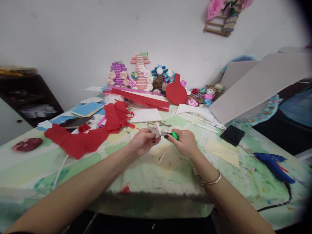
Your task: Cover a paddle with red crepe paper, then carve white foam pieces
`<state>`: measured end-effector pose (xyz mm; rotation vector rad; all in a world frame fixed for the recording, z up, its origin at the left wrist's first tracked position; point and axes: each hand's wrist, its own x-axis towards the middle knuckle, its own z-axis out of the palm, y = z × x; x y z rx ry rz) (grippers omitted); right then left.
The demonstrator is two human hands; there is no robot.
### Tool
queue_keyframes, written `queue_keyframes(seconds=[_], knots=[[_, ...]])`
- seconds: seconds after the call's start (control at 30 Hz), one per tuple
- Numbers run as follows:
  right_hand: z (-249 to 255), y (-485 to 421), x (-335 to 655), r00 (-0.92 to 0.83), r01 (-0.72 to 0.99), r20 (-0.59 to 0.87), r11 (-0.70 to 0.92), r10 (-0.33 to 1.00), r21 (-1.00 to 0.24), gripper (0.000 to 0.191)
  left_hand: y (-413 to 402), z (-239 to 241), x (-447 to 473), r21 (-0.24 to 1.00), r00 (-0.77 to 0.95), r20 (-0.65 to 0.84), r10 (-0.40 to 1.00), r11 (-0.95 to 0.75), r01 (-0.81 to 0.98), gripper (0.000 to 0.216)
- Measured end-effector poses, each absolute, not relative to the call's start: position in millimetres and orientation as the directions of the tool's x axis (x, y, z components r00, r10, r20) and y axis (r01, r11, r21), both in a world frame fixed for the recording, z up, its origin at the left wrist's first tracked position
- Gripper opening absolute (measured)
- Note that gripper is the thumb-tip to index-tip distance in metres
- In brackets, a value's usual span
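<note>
My left hand [145,141] is closed in a pinch on a small pale piece [157,127], perhaps foam or chalk; its exact kind is hard to make out. My right hand [184,142] grips the green handle of a knife [174,135]. The blade points left and lies against the pale piece, near my left fingertips. Just behind my hands is a pair of scissors [167,124] flat on the table. Below the hands lie thin white offcuts [162,156].
Red crepe paper [85,139] spreads over the left side. A blue glue gun [274,165] with a cord and a black square pad [232,135] lie to the right. Paper-flower crafts [140,73] line the wall, beside a red round cutout [176,93]. Large grey boards [255,84] lean at right.
</note>
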<state>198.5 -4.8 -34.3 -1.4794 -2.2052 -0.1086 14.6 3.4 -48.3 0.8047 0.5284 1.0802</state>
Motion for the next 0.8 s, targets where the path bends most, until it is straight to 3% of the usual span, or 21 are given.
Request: queue_keyframes(seconds=[0.8], knots=[[-36.8,-8.7,192.8,-0.377,0.886,0.412,0.452,0.829,-0.099,0.053,-0.4,-50.7,20.0,0.863,0.42,0.008,0.907,0.206,-0.461,0.009]])
